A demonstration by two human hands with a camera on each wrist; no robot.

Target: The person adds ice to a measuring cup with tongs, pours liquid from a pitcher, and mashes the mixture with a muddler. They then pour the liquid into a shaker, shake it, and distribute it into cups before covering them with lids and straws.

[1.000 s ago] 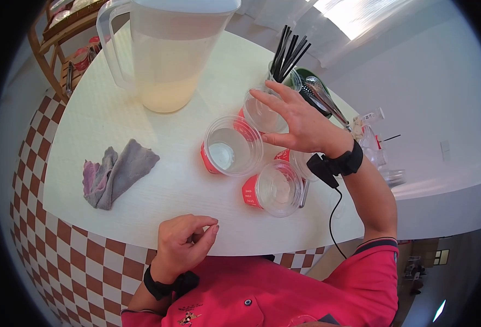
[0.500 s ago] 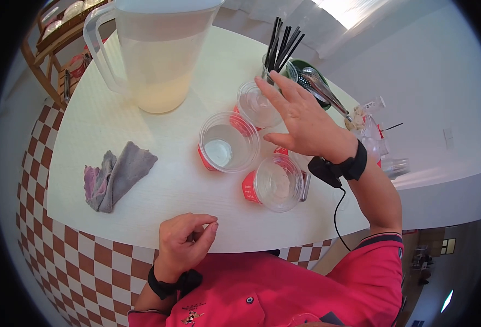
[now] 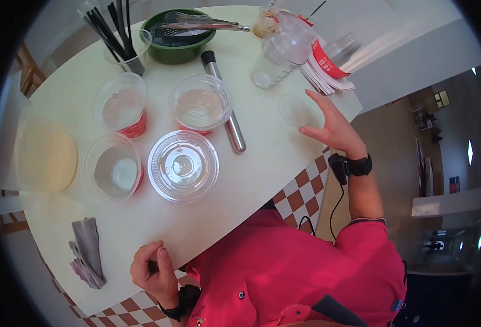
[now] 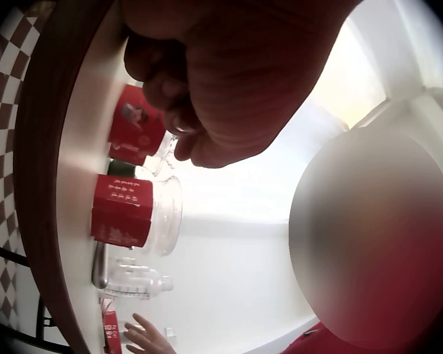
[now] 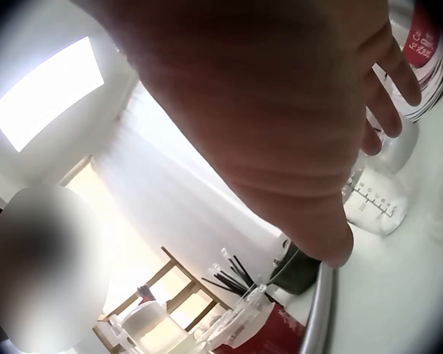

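Fingers spread and empty, the right hand (image 3: pixel 336 128) seems to be reaching for the clear disc (image 3: pixel 295 110) on the right of the table (image 3: pixel 246 188), calling for a light rim pinch, while the left hand (image 3: pixel 157 275) rests loosely curled, empty, at the near edge.

Beside the muddler (image 3: pixel 234 131), a clear red-banded cup (image 3: pixel 199 109) is standing. The green bowl (image 3: pixel 181 54) is sitting near the muddler's black end, holding metal utensils (image 3: pixel 202 24). Right of the muddler, the right hand (image 3: pixel 336 126) is spreading its fingers; nearer the person than the muddler, the left hand (image 3: pixel 156 272) is loosely curling its fingers.
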